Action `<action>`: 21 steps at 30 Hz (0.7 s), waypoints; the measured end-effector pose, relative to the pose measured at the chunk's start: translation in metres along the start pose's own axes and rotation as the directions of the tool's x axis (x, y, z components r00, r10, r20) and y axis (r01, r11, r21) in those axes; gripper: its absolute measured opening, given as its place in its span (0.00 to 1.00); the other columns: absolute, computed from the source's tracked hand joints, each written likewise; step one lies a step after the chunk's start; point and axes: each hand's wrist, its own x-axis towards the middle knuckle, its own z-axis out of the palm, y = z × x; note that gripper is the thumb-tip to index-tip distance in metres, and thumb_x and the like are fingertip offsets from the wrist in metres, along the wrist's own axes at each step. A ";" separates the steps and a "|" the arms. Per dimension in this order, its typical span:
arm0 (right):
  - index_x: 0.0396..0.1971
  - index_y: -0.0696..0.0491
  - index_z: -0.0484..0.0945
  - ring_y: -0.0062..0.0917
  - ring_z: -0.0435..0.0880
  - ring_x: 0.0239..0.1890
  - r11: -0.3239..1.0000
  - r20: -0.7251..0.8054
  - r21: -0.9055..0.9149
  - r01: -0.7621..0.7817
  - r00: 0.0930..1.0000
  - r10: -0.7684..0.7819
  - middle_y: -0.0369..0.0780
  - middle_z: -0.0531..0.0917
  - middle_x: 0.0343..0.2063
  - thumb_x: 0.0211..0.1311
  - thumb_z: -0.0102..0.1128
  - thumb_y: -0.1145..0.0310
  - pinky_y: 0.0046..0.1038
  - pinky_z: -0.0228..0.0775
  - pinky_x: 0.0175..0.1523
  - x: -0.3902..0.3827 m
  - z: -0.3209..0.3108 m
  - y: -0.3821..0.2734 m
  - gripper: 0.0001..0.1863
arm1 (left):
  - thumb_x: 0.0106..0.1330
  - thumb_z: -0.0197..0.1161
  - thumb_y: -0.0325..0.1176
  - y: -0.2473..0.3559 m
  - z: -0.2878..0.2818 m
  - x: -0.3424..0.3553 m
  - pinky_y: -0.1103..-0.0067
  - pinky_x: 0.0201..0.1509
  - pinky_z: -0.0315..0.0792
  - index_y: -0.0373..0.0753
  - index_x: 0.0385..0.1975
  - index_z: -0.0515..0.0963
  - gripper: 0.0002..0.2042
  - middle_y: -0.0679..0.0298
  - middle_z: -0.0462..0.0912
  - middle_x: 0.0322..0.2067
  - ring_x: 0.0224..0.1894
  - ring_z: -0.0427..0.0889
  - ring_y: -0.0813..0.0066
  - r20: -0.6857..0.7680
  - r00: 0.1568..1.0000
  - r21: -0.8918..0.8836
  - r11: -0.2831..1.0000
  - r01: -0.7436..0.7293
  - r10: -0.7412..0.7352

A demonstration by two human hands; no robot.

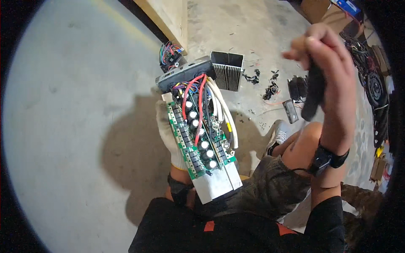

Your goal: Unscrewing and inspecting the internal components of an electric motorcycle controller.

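Note:
In my left hand (166,126), which wears a white glove, rests a green circuit board (195,139) on a pale metal plate. Rows of round capacitors and black chips cover the board. Thick red wires (200,109) and white cables (223,109) run from it to a grey metal end panel (185,72), still joined at the top. The fingers wrap the left edge; their tips are hidden beneath. My right hand (333,63) is bare, raised to the right, apart from the board. Its fingers are curled around a dark, long, blunt-ended object (314,95), kind unclear.
A finned metal housing (228,69) stands on the concrete floor beyond the panel. Nearby lie a wire bundle (169,57), small black parts (272,89) and a grey rectangular piece (290,111). Coiled black cables (375,88) line the right side; a wooden structure (166,19) stands at the top.

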 end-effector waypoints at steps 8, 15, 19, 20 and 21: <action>0.32 0.53 0.83 0.28 0.81 0.27 0.794 0.647 -0.210 0.571 0.690 -0.325 0.36 0.77 0.26 0.64 0.73 0.64 0.32 0.75 0.31 -0.037 0.030 0.025 0.10 | 0.81 0.52 0.51 0.007 -0.021 0.001 0.55 0.64 0.81 0.37 0.65 0.77 0.25 0.50 0.85 0.58 0.57 0.86 0.54 -0.090 0.992 0.176 0.981 -0.076 0.093; 0.26 0.52 0.77 0.31 0.84 0.34 0.731 0.825 -0.292 0.617 0.549 -0.134 0.37 0.76 0.28 0.53 0.63 0.68 0.35 0.80 0.33 -0.061 0.046 0.035 0.05 | 0.79 0.53 0.53 -0.001 -0.007 0.001 0.57 0.64 0.80 0.38 0.66 0.77 0.27 0.51 0.85 0.60 0.57 0.86 0.54 -0.101 0.994 0.022 0.999 -0.040 0.042; 0.31 0.52 0.80 0.30 0.84 0.34 0.677 0.832 -0.353 0.646 0.548 -0.090 0.36 0.77 0.29 0.53 0.63 0.69 0.34 0.80 0.33 -0.063 0.046 0.038 0.06 | 0.79 0.53 0.54 -0.006 -0.005 0.002 0.58 0.63 0.81 0.38 0.66 0.78 0.27 0.51 0.85 0.59 0.57 0.86 0.55 -0.067 0.996 0.084 0.995 -0.049 0.055; 0.36 0.53 0.83 0.29 0.84 0.33 0.668 0.833 -0.361 0.650 0.547 -0.082 0.36 0.77 0.29 0.52 0.64 0.69 0.33 0.79 0.32 -0.063 0.046 0.038 0.10 | 0.79 0.54 0.53 -0.004 -0.003 0.003 0.58 0.62 0.82 0.38 0.65 0.78 0.27 0.51 0.85 0.59 0.57 0.86 0.56 -0.079 0.996 0.096 0.994 -0.042 0.050; 0.36 0.53 0.83 0.29 0.84 0.33 0.667 0.834 -0.360 0.652 0.545 -0.084 0.36 0.77 0.29 0.52 0.64 0.69 0.33 0.79 0.32 -0.063 0.047 0.038 0.10 | 0.79 0.54 0.53 -0.004 -0.003 0.002 0.58 0.62 0.82 0.38 0.65 0.78 0.27 0.51 0.85 0.59 0.57 0.86 0.56 -0.077 0.996 0.096 0.994 -0.044 0.051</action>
